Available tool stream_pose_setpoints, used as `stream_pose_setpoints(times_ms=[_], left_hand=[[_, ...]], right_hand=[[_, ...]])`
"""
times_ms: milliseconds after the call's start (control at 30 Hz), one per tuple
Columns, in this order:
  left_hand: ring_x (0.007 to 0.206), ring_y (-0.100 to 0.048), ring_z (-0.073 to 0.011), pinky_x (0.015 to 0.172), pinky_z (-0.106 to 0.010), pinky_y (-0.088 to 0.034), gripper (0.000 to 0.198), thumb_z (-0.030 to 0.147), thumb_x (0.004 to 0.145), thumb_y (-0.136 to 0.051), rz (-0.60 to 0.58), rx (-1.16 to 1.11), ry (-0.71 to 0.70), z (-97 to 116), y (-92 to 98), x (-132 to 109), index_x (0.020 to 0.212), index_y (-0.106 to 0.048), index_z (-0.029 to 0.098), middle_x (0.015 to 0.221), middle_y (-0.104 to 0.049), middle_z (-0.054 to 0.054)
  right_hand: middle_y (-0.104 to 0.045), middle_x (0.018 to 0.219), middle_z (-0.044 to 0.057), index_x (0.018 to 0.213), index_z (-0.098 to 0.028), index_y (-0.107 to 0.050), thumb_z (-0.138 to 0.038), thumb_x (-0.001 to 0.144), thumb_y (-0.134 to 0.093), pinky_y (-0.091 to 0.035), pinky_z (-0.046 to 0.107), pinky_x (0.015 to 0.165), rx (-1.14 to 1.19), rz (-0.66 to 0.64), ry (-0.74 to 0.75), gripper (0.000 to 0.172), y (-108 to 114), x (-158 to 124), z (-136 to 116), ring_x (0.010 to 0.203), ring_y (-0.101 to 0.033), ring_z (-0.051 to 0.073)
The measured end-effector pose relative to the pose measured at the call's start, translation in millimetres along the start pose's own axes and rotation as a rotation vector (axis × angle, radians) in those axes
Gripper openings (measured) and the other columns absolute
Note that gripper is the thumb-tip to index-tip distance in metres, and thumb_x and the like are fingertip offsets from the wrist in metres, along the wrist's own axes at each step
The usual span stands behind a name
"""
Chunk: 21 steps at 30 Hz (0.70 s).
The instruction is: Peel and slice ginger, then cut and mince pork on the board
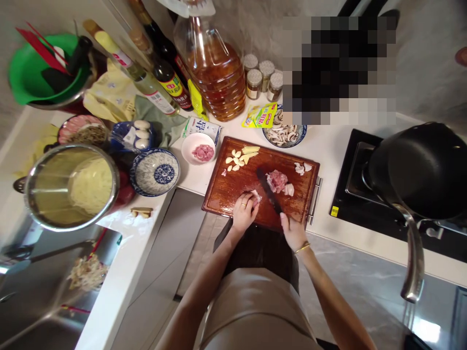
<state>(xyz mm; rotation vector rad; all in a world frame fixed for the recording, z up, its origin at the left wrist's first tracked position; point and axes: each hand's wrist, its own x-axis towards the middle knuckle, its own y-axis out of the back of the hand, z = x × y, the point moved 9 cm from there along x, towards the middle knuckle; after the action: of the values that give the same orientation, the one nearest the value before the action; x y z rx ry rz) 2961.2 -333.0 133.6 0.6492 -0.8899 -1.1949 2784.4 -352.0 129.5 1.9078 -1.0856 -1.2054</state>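
Observation:
A brown wooden cutting board (226, 187) lies at the counter's front edge. My left hand (245, 209) has its fingers closed on a piece of raw meat (256, 196) at the board's front. In my right hand (293, 231) is the handle of a dark-bladed knife (269, 192), its blade slanting away to the left beside a heap of cut meat (278, 181). Peeled garlic cloves (235, 160) and ginger slices (250, 153) sit at the board's far left. Pale scraps (302, 168) lie at its far right.
Beyond the board stand a bowl of meat (188, 146), a plate of sliced mushrooms (284, 135) and a large oil jug (219, 73). A black pan (423, 170) rests on the stove at right. Left are a patterned bowl (142, 170), a steel pot (32, 194) and a sink (32, 291).

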Motion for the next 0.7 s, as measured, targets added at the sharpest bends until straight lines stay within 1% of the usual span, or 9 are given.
stream_pose_setpoints(times_ms=[67,167,300,400,533,600,700], left_hand=[[0.113,-0.045,-0.0222,0.096,-0.041,-0.039,0.027,0.024,0.081,-0.05,-0.011,0.004,0.006,-1,-3.6,2,0.107,-0.053,0.019,0.114,-0.053,-0.01],[0.112,-0.045,-0.0229,0.094,-0.04,-0.04,0.03,0.024,0.081,-0.049,-0.016,0.017,0.021,-4,-8.5,5,0.11,-0.052,0.018,0.113,-0.053,-0.011],[0.114,-0.043,-0.0249,0.094,-0.041,-0.041,0.03,0.025,0.081,-0.049,-0.018,0.04,0.007,-9,-14.4,4,0.109,-0.052,0.016,0.114,-0.052,-0.012],[0.112,-0.044,-0.0254,0.093,-0.042,-0.041,0.022,0.025,0.081,-0.05,-0.011,0.042,-0.009,-11,-16.9,2,0.1,-0.054,0.015,0.111,-0.053,-0.013],[0.105,-0.048,-0.0249,0.088,-0.042,-0.043,0.014,0.027,0.081,-0.05,-0.016,0.031,0.003,-14,-18.7,3,0.089,-0.054,0.016,0.106,-0.055,-0.013],[0.103,-0.05,-0.0249,0.087,-0.042,-0.044,0.013,0.027,0.082,-0.05,-0.012,0.037,0.007,-14,-19.3,3,0.087,-0.053,0.016,0.105,-0.055,-0.013],[0.105,-0.049,-0.0253,0.087,-0.042,-0.044,0.015,0.028,0.082,-0.048,-0.005,0.037,0.005,-13,-21.3,3,0.09,-0.053,0.016,0.106,-0.055,-0.013]], right_hand=[[-0.067,0.081,0.01,0.091,-0.016,-0.061,-0.045,0.091,-0.02,-0.044,0.028,0.067,-0.126,-0.023,0.007,0.051,-6,-9,-15,0.073,-0.063,0.019],[-0.067,0.076,0.01,0.091,-0.015,-0.06,-0.044,0.092,-0.022,-0.043,0.027,0.065,-0.211,-0.079,-0.011,0.048,-18,-16,-25,0.07,-0.064,0.019],[-0.067,0.075,0.011,0.093,-0.015,-0.059,-0.045,0.092,-0.021,-0.042,0.027,0.062,-0.249,-0.106,-0.035,0.048,-25,-22,-27,0.069,-0.064,0.019],[-0.067,0.077,0.011,0.092,-0.015,-0.059,-0.045,0.092,-0.021,-0.043,0.027,0.06,-0.26,-0.116,-0.054,0.048,-26,-21,-31,0.068,-0.064,0.02],[-0.067,0.074,0.012,0.094,-0.015,-0.059,-0.047,0.092,-0.021,-0.043,0.027,0.061,-0.245,-0.128,-0.073,0.05,-23,-10,-40,0.067,-0.064,0.02],[-0.067,0.073,0.012,0.095,-0.015,-0.059,-0.048,0.091,-0.02,-0.044,0.027,0.061,-0.234,-0.135,-0.077,0.051,-22,-10,-40,0.067,-0.064,0.02],[-0.067,0.074,0.012,0.093,-0.015,-0.059,-0.048,0.091,-0.021,-0.044,0.028,0.061,-0.233,-0.143,-0.091,0.05,-23,-20,-30,0.067,-0.064,0.02]])
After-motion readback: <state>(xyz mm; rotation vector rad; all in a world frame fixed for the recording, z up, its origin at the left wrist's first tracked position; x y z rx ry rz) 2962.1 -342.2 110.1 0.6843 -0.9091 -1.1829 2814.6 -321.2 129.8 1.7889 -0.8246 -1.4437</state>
